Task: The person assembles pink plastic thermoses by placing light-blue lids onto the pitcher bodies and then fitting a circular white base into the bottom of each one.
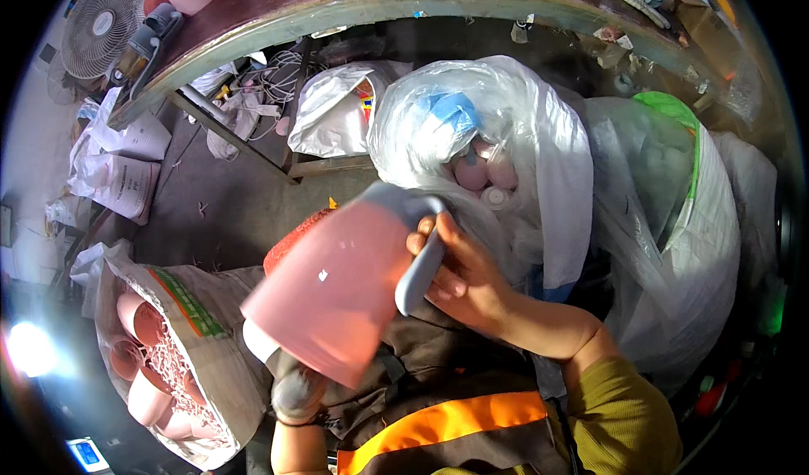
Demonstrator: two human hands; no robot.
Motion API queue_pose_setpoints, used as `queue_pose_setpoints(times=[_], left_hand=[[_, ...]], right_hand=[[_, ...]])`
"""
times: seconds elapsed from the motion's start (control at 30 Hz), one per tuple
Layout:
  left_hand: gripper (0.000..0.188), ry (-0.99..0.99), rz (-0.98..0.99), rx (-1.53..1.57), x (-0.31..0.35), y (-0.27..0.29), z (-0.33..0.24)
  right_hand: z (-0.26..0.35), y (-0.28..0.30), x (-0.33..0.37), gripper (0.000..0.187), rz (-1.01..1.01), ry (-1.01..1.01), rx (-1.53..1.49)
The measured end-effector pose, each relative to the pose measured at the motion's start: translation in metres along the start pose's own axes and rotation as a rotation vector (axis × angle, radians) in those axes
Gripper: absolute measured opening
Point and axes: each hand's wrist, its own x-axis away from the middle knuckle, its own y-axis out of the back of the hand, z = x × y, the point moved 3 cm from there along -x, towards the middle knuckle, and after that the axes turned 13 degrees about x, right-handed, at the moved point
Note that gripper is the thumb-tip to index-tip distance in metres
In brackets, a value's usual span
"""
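The hands are both at the jug: the right hand [462, 266] is clamped on its grey handle [419, 277], fingers curled round the upper part, while the left hand [297, 395], seemingly gloved, is at the lower end, its fingers blurred and mostly hidden, so I cannot tell whether it grips or only supports. The jug [337, 281] is held in the air in front of the apron [497, 450], its pink body slightly blurred. It looks like thin, stiff plastic, so probably light for its bulk; the smooth wall may slip and could scuff, which makes the handle the surest hold, with a second hand steadying the wide end. The long axis slants from upper right to lower left: the grey collar [383, 194] points up and away from the person, the wide pink end down and left, and the handle stands off the right side. To the left, a sack [238, 382] holds pink cups [150, 393] and shreds [173, 361]; beyond, a clear bag [560, 172] holds rounded pink parts [471, 172], short of the desk [354, 12].
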Motion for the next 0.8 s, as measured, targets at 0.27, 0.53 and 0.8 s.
queue_pose_setpoints(times=[0.27,0.53,0.8], left_hand=[[0.027,-0.279,-0.481,-0.093,-0.053,0.01,-0.01],[0.026,-0.331,-0.693,0.002,-0.05,0.042,-0.022],[0.024,-0.361,-0.761,0.213,-0.033,0.086,-0.004]], right_hand=[[0.066,0.153,-0.051,0.034,-0.356,0.284,1.199],[0.056,0.311,-0.166,0.068,-1.005,-0.207,2.422],[0.043,0.349,-0.148,0.051,-0.525,0.21,2.386]])
